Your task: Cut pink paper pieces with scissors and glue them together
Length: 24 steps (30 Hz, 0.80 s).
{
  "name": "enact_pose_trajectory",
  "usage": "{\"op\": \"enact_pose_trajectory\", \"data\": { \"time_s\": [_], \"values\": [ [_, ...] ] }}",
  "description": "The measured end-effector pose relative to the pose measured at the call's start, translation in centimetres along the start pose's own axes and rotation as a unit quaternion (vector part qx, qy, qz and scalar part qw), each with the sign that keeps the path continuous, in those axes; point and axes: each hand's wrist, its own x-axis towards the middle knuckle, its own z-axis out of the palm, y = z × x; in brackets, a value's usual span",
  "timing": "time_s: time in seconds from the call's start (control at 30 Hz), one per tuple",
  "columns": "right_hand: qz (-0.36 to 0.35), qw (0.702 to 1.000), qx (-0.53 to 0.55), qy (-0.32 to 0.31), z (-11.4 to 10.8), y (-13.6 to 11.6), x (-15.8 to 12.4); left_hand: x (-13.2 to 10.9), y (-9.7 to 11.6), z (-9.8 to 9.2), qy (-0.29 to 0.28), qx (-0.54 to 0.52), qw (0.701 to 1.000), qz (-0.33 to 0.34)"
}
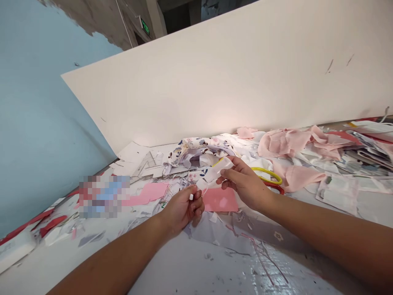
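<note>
My right hand (245,180) pinches a thin white strip (221,169), cloth or paper, between thumb and fingers. Just lower and to the left, my left hand (184,205) is closed, its thumb against the fingers. A small white bit (191,197) shows at its fingertips; I cannot make out what it is. Under and between the hands lies a pink sheet (220,200). Floral-print fabric (202,147) is heaped just beyond them. Behind my right hand, the yellow handle loop (270,174) of what looks like scissors sticks out, with a red loop (274,188) below.
A white board (215,82) stands along the back of the table (172,262). Pink cloth scraps (288,141) and stacked pieces (365,151) lie to the right. Pink paper (150,193) and red scraps (53,225) are on the left, beside a blue wall (37,102).
</note>
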Motion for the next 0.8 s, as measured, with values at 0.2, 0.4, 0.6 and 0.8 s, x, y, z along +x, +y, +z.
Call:
{"op": "enact_pose_trajectory", "data": {
  "time_s": [0.2,0.4,0.6,0.8],
  "values": [
    [0.081,0.988,0.128,0.005,-0.1,-0.1,0.2,-0.4,0.2,0.2,-0.021,0.010,0.999,0.023],
    [0.134,0.976,0.173,-0.005,-0.1,-0.3,0.5,-0.6,0.2,0.2,-0.037,0.026,0.998,0.044],
    [0.147,0.972,0.183,-0.009,-0.1,-0.3,0.5,-0.5,-0.1,-0.1,-0.060,0.036,0.997,0.046],
    [0.118,0.979,0.169,-0.003,0.1,0.3,0.2,-0.6,1.9,-0.4,-0.034,0.017,0.997,0.072]
  ]
}}
